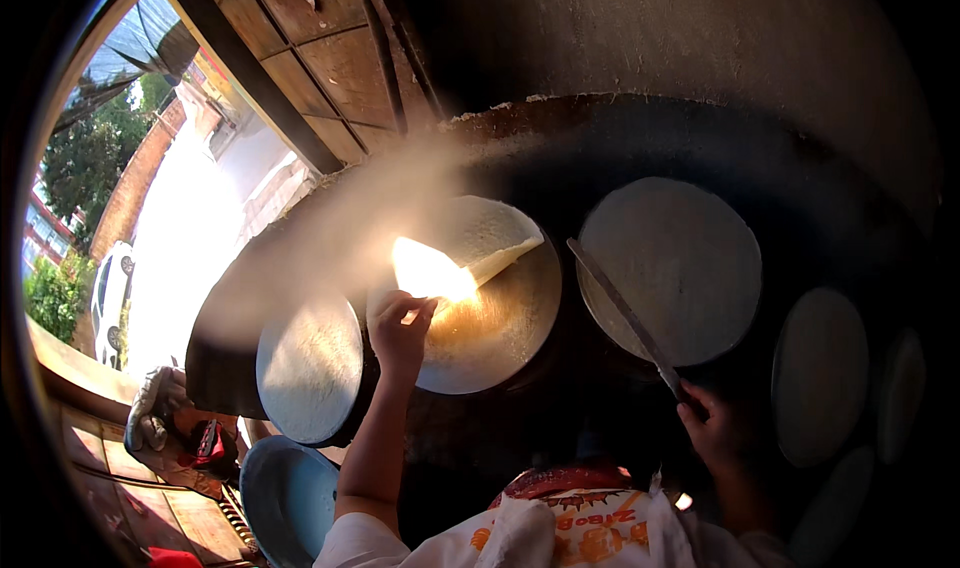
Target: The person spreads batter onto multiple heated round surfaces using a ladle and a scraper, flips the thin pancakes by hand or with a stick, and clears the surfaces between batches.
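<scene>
My left hand [400,326] is closed in a pinch on the edge of a thin round flatbread [485,348] at the middle of a big dark griddle [640,128]. Part of this flatbread is raised and folded over, glaring white in the sunlight by my fingers. In my right hand [712,426] is a long flat spatula [625,313], its blade slanting away to the left. The blade crosses the left side of a second flatbread [690,258], which lies flat; whether they touch I cannot tell. A smaller-looking flatbread [312,373] lies left of my left hand.
More pale rounds [822,378] sit in shadow at the far right. A blue basin [285,493] stands at the lower left, near a grey glove-like item [150,418]. Steam drifts over the griddle's left side. Beyond is a sunlit opening with a white car [112,303].
</scene>
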{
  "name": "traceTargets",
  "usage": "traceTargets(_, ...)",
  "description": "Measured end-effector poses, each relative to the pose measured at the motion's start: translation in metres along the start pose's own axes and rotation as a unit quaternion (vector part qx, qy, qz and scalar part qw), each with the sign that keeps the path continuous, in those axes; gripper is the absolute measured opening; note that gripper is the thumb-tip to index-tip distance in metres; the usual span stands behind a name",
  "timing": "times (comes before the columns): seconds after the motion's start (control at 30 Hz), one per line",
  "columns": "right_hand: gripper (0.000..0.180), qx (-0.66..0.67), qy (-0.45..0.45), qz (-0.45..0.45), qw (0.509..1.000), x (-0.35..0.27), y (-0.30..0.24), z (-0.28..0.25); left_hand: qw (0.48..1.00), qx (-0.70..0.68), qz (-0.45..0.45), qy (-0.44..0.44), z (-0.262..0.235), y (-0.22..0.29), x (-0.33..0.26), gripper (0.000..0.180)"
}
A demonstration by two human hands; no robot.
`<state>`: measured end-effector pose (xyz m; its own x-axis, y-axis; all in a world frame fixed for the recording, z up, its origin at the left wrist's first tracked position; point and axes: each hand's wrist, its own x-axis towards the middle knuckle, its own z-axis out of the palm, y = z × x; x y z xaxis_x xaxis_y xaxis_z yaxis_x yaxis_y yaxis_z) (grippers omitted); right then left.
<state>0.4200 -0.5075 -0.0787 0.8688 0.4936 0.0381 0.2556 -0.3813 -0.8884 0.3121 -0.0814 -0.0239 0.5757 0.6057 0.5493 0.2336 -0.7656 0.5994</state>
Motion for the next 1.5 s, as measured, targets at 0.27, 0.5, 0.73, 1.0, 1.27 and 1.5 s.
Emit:
traceTargets(0.27,0.036,0.082,-0.052,0.112,0.989,0.062,-0.017,-0.002,0.988,0.008,0.104,-0.118,-0.01,0.008,0.102,0.014)
traceTargets(0.5,0.035,0.122,-0.096,0.139,0.978,0.109,-0.018,-0.002,0.878,0.242,0.387,-0.141,-0.01,0.057,0.022,0.016)
traceTargets(0.73,0.024,0.201,-0.071,0.121,0.969,0.151,-0.047,0.031,0.916,0.301,0.219,-0.149,-0.045,-0.065,-0.05,0.036)
traceTargets(1.0,0.02,0.155,-0.077,0.175,0.969,0.13,-0.044,0.021,0.874,0.272,0.401,-0.04,-0.073,-0.013,0.018,0.027)
traceTargets(1.27,0.028,-0.028,-0.153,-0.021,0.988,0.234,-0.074,0.121,0.942,0.325,0.081,-0.021,-0.047,-0.074,-0.108,0.034)
traceTargets(1.5,0.018,-0.186,-0.061,-0.16,0.967,0.306,-0.084,0.213,0.951,0.303,0.037,-0.049,-0.038,-0.059,-0.116,0.038)
